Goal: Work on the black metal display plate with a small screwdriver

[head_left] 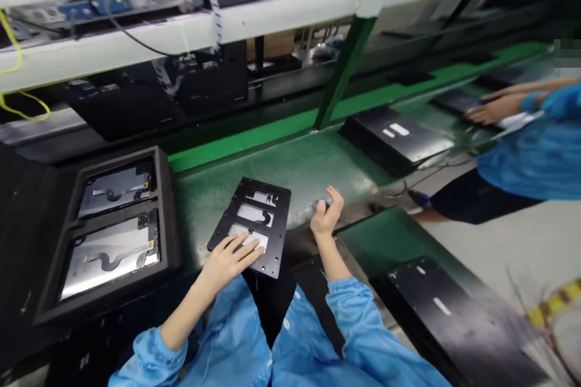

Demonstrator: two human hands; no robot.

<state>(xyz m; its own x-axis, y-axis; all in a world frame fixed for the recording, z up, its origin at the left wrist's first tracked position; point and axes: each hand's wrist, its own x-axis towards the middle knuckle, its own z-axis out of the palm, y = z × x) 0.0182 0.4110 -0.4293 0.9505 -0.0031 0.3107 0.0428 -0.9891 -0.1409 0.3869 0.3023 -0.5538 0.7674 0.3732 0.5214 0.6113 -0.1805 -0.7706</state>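
Green conveyor belt (290,169) runs across the bench under a white shelf rail (272,12) loaded with cabling and boxes.

Our left hand (229,260) lies flat, fingers spread, on the near end of the black fixture plate (267,217). It presses down and grips nothing. Our right hand (327,213) is lifted just off the plate's right edge, fingers loosely curled, empty, touching nothing.

Plate sits at the near edge of the belt, rotated a little, its near end overhanging toward us. Matte black, rectangular, three windows in a row showing pale inserts with dark curved traces. Small holes along the border.

Our read on handling: stiff, thin, probably light to moderate, won't flex. Flat on the belt, so there's no way under it. Take it by the long side edges or the overhanging near end, and keep fingers off the windowed inserts, which look delicate.

Left of the plate, at the belt's left end, a black foam tray (167,217) holds two silvery panels with similar traces. Further along the belt sits a black slab (394,139) with white labels, and another (454,314) lies lower right. A co-worker's hand (488,110), blue sleeve, rests on a panel at the far right.
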